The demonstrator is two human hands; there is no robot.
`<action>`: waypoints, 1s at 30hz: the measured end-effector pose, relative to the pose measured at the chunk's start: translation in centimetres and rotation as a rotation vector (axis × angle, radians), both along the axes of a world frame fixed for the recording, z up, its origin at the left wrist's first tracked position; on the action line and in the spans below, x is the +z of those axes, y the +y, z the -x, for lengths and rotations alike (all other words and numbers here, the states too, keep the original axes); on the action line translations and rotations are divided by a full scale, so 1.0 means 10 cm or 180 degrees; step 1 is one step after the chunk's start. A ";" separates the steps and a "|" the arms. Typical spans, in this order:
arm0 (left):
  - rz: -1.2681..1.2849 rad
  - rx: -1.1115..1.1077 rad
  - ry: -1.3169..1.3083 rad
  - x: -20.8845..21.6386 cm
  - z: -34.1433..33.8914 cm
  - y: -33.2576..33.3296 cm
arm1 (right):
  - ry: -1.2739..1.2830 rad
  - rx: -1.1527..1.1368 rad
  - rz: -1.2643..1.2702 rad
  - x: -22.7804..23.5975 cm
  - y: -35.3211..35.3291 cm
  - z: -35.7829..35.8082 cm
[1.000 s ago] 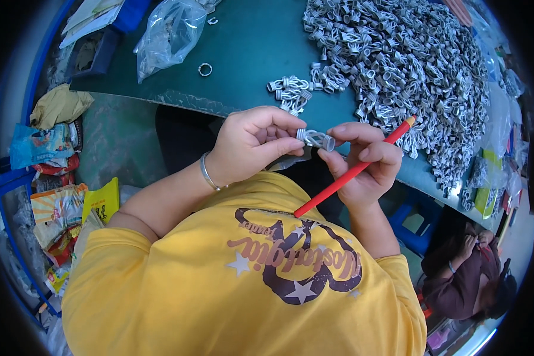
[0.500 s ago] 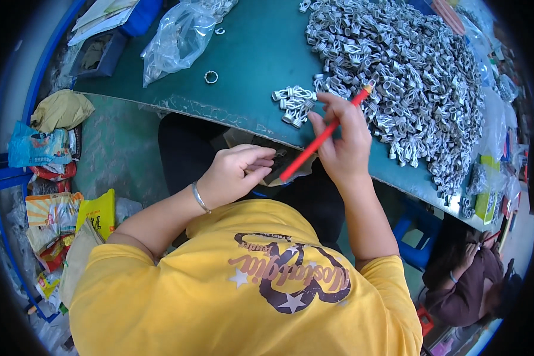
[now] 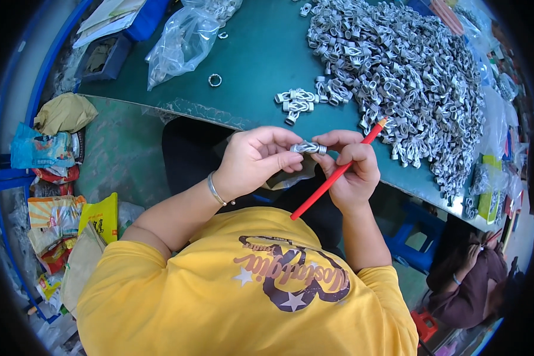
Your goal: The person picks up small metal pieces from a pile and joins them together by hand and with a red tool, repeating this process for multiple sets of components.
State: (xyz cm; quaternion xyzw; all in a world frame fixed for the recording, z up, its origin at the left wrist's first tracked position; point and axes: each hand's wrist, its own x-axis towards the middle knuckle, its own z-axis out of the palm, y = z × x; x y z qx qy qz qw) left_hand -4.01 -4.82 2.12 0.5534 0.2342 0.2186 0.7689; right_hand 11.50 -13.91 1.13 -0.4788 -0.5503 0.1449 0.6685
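Many heaped, one pinched

Green tabletop point(image 3: 255, 65), grey heap point(image 3: 397, 77) over its right side! Right hand point(image 3: 356, 177) clasps a red pencil point(image 3: 320, 194) and, with the left hand point(image 3: 252, 157), pinches a small looped piece point(image 3: 308, 148) by its ends, short of the near edge. Should that pencil crowd the grip, the piece could slip and fall.

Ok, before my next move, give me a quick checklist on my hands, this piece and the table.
1. Left hand on the metal piece: ok, fingertips at its left end.
2. Right hand on the piece: ok, fingertips at its right end.
3. Right hand free of tools: not ok, a red pencil slants through its fingers.
4. Small cluster fully on the table: ok, beside the large pile.
5. Piece free of flaws: cannot tell, too small to judge.
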 end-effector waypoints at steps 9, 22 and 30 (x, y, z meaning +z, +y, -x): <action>-0.1387 0.0404 -0.0298 -0.01 0.06 -0.02 | 0.1524 0.0473 0.0855 0.01 -0.16 0.08; -0.1347 0.0543 -0.0545 -0.01 0.14 -0.06 | 0.0011 -0.0042 -0.0352 0.00 -0.15 0.21; -0.1489 0.0285 -0.0003 -0.18 0.32 -0.02 | -0.0755 -0.0256 0.0167 0.00 -0.08 0.15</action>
